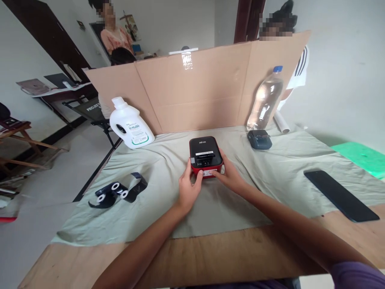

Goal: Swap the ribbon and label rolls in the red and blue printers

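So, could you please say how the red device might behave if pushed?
The red device looks hard-cased, so it is probably stiff. Its low, boxy shape suggests sliding rather than rolling, perhaps bunching the wrinkled cloth beneath.

A plain, short purple sleeve [355, 275] with a loose hem covers the upper right arm, both slim forearms [279, 212] and hands [189, 188] are bare, and dark clothing [228, 285] shows at the lap.
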A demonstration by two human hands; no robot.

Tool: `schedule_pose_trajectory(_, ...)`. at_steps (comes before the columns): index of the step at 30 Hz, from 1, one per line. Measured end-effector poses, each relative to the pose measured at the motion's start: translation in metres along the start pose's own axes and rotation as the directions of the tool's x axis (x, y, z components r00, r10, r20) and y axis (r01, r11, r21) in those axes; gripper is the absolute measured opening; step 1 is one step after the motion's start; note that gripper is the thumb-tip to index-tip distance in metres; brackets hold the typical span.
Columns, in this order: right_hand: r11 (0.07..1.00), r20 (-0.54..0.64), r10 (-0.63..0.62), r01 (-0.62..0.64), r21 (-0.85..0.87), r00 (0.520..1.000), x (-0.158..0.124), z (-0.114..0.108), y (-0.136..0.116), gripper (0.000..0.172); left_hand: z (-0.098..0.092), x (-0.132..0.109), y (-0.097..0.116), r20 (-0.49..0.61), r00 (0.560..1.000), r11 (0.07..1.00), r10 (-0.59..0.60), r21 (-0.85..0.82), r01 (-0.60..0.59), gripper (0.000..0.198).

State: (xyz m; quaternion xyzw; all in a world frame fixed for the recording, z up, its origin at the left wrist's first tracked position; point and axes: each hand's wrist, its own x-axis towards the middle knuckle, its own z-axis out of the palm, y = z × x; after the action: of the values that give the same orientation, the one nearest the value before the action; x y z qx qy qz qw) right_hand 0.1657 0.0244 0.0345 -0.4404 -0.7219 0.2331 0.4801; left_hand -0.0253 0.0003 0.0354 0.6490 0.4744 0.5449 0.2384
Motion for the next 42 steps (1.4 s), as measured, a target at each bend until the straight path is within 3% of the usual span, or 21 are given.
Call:
schedule_pose_trajectory(5,0.998,0.017,0.009,-0.007,-0.066,1.0,-0.027,-0.005,0.004,0.091,0.01,-0.027,-0.012,0.04,0.998,0.998,-0.051,-0.036,0.053,0.062)
schedule_pose_trajectory(20,0.989,-0.124,0.005,-0.023,-0.145,0.992,-0.042,0.009,0.008,0.1,0.007,-0.037,-0.018,0.07,0.997,0.999,-0.034,-0.006,0.035,0.063)
schedule_pose_trajectory(23,0.987,-0.116,0.015,-0.033,-0.158,0.993,-0.044,0.008,0.009,0.098,0.004,-0.033,-0.015,0.08,0.997,1.0,-0.001,0.024,-0.001,0.06)
schedule_pose_trajectory(28,0.987,-0.125,-0.029,0.009,-0.159,0.992,-0.042,0.008,0.013,0.096,-0.006,-0.019,-0.013,0.086,0.987,0.981,0.136,0.128,-0.146,0.038)
schedule_pose_trajectory(34,0.993,-0.162,-0.035,0.016,-0.116,0.986,-0.036,0.004,0.009,0.081,-0.01,-0.012,-0.017,0.08,0.915,0.867,0.395,0.296,-0.4,0.029)
schedule_pose_trajectory(37,0.995,-0.162,-0.018,0.002,-0.103,0.987,-0.034,0.002,0.01,0.076,-0.01,-0.012,-0.02,0.08,0.917,0.871,0.392,0.29,-0.397,0.029)
schedule_pose_trajectory(42,0.988,-0.16,-0.099,0.078,-0.131,0.982,-0.03,0.002,0.015,0.074,-0.012,-0.01,-0.021,0.105,0.934,0.904,0.34,0.236,-0.356,0.029)
